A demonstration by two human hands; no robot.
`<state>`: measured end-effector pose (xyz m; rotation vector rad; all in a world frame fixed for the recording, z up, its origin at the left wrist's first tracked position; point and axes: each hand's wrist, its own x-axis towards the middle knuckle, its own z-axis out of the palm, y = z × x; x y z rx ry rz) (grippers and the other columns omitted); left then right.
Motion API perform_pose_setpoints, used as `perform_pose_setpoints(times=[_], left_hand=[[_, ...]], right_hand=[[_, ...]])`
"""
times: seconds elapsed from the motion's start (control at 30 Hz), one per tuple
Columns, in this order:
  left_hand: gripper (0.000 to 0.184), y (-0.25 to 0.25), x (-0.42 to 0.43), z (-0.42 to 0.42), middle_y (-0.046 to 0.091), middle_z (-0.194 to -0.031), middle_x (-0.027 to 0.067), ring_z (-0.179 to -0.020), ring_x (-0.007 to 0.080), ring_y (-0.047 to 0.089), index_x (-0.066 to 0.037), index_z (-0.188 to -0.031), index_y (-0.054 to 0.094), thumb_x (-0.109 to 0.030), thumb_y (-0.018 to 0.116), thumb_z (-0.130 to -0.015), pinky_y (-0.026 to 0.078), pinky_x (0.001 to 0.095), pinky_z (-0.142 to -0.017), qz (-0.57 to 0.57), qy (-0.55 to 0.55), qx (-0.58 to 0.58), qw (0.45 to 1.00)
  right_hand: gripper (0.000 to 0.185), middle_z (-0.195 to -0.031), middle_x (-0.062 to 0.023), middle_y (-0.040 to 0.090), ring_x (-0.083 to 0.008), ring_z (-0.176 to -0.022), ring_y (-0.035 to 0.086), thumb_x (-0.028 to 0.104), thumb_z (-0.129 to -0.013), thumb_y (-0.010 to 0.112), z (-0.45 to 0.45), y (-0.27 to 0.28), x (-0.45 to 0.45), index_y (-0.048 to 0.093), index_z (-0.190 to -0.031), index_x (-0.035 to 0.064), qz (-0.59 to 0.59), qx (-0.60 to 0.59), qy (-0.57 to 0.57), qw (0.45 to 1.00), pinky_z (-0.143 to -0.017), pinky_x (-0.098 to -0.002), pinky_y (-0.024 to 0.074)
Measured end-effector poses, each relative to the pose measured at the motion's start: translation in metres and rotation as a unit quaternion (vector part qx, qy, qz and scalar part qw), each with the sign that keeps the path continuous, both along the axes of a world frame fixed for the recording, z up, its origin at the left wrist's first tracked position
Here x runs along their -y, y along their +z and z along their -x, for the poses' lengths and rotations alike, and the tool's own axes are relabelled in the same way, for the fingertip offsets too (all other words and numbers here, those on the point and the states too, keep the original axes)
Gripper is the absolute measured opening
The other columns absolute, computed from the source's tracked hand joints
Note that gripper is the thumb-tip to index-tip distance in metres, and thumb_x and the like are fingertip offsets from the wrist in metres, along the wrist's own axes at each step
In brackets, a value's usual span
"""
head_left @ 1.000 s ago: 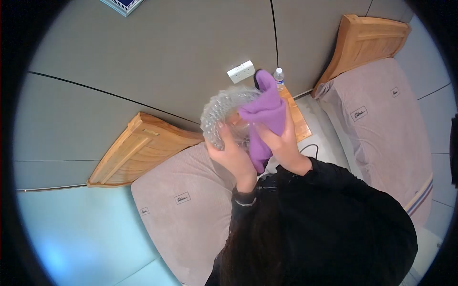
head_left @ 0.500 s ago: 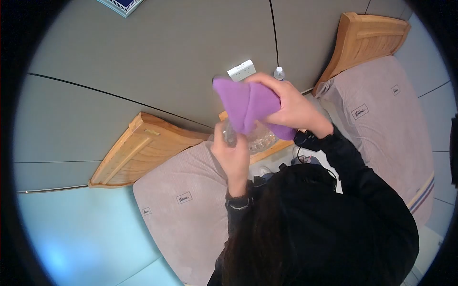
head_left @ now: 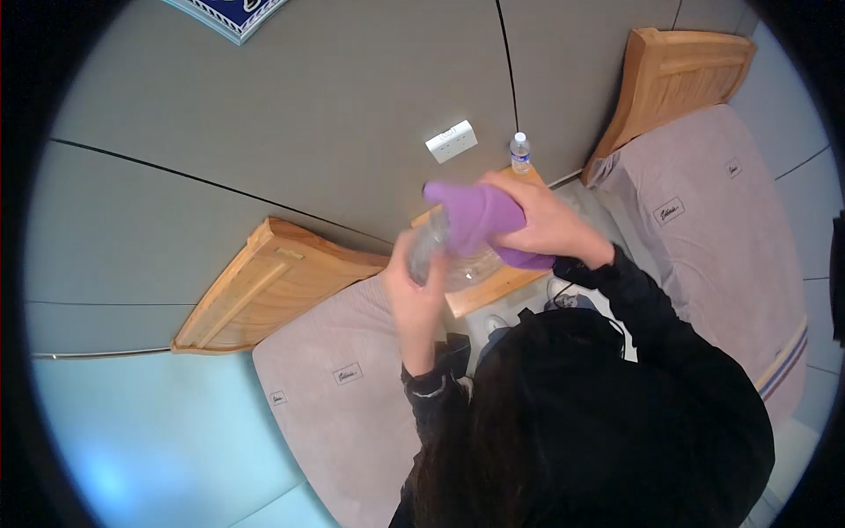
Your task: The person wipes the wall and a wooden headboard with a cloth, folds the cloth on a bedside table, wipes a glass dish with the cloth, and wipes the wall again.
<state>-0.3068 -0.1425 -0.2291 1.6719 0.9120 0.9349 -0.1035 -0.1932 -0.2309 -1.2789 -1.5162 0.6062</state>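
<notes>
My left hand (head_left: 414, 280) grips the left edge of a clear, textured glass bowl (head_left: 468, 271), its thumb and fingers on the rim. My right hand (head_left: 550, 220) is closed on a purple cloth (head_left: 480, 216), which lies against the bowl and covers its upper right part. Both are held up over a small wooden table (head_left: 497, 289). Motion slightly blurs the cloth and the left fingers. Part of the bowl is hidden behind the cloth.
A capped plastic bottle (head_left: 520, 154) stands at the table's back, near a white wall socket (head_left: 451, 142). Beds with wooden headboards (head_left: 277, 286) and pink covers (head_left: 352, 405) flank the table. A framed picture (head_left: 233, 13) is at the upper left.
The bowl has turned and come lower, exposing more of the table. My right hand has swung over the cloth, and the cloth has shifted left across the bowl.
</notes>
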Motion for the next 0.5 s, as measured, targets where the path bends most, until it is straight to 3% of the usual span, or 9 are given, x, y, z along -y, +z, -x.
perform_pose_setpoints(times=[0.07,0.13,0.23,0.3,0.37,0.43,0.5], left_hand=[[0.024,-0.01,0.002,-0.001,0.066,-0.096,0.0105,-0.089,0.0166,0.06,0.006,-0.107,0.059,-0.005,0.061,-0.087,0.046,0.0304,-0.083,-0.037,-0.001,-0.102,0.994],[0.024,-0.02,0.008,-0.008,0.067,-0.096,0.0113,-0.09,0.0168,0.061,0.007,-0.107,0.06,-0.004,0.06,-0.086,0.046,0.0306,-0.083,-0.031,0.032,-0.031,0.999],[0.025,-0.038,0.011,-0.015,0.067,-0.097,0.0117,-0.091,0.0171,0.061,0.007,-0.108,0.061,-0.006,0.06,-0.087,0.046,0.0304,-0.084,-0.023,0.093,0.08,0.992],[0.026,-0.042,0.012,-0.02,0.066,-0.099,0.0114,-0.092,0.0173,0.061,0.007,-0.109,0.06,-0.009,0.06,-0.089,0.046,0.0301,-0.084,0.006,0.128,0.156,0.979],[0.027,-0.039,0.012,-0.023,0.066,-0.102,0.0109,-0.093,0.0173,0.06,0.006,-0.111,0.06,-0.012,0.06,-0.091,0.045,0.0299,-0.085,0.055,0.153,0.232,0.959],[0.028,-0.032,0.02,-0.034,0.065,-0.104,0.0099,-0.094,0.0171,0.06,0.006,-0.112,0.059,-0.014,0.06,-0.092,0.045,0.03,-0.086,0.076,0.207,0.258,0.941],[0.029,-0.033,0.02,-0.034,0.064,-0.107,0.0093,-0.095,0.0171,0.059,0.006,-0.113,0.059,-0.015,0.06,-0.093,0.045,0.0302,-0.086,0.074,0.228,0.258,0.936]], right_hand=[[0.04,-0.096,-0.0161,0.066,-0.0324,-0.091,0.065,0.017,-0.071,0.071,-0.011,0.019,-0.006,0.058,-0.108,0.0079,0.045,0.084,0.067,0.993,-0.078,-0.0356,0.0498],[0.045,-0.093,-0.016,0.068,-0.0353,-0.088,0.066,0.017,-0.068,0.073,-0.016,0.029,-0.01,0.058,-0.109,0.0109,0.054,0.12,0.104,0.986,-0.075,-0.0372,0.0505],[0.054,-0.108,-0.0095,0.064,-0.0215,-0.099,0.062,0.01,-0.067,0.071,-0.003,0.024,-0.01,0.056,-0.118,0.0059,0.025,-0.002,0.059,0.998,-0.088,-0.0335,0.0466],[0.051,-0.106,-0.0099,0.063,-0.0205,-0.098,0.062,0.01,-0.069,0.073,0.015,0.014,-0.007,0.054,-0.116,0.0052,-0.024,-0.153,-0.028,0.988,-0.086,-0.0332,0.0477],[0.048,-0.109,-0.007,0.058,-0.0145,-0.103,0.055,0.007,-0.076,0.072,0.039,-0.018,-0.004,0.052,-0.119,0.0027,-0.036,-0.314,-0.102,0.943,-0.089,-0.0313,0.0459],[0.041,-0.108,-0.0057,0.059,-0.0155,-0.101,0.057,0.006,-0.079,0.071,0.07,-0.035,0.003,0.055,-0.116,0.0036,-0.055,-0.416,-0.144,0.896,-0.088,-0.0306,0.046],[0.035,-0.108,-0.0059,0.06,-0.0149,-0.101,0.057,0.006,-0.08,0.069,0.075,-0.048,0.004,0.057,-0.113,0.0032,-0.084,-0.327,-0.146,0.93,-0.088,-0.0297,0.046]])
